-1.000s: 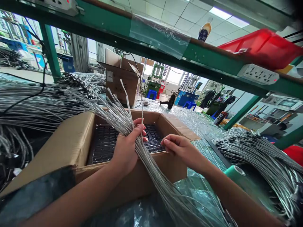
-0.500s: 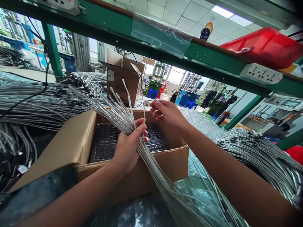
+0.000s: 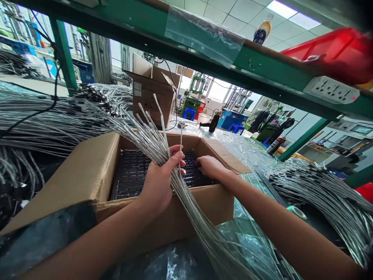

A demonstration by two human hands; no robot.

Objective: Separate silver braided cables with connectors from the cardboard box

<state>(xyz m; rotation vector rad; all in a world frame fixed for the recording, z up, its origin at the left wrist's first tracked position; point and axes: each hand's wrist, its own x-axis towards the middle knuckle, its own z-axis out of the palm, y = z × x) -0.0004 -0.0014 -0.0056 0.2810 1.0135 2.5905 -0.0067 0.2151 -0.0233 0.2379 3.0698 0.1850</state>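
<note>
Left hand point(image 3: 159, 182) grips a bundle of thin wires point(image 3: 151, 142) over the box point(image 3: 96, 167). Right hand point(image 3: 211, 168) reaches into the tray point(image 3: 131, 175); grip apparently empty. Wires look light, springy, slippery; hold mid-bundle.

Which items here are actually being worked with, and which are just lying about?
In use: left hand gripping the wire bundle; right hand reaching into the open carton onto its black tray.

Lying about: small box, red bin, bottle, tape roll.
</note>
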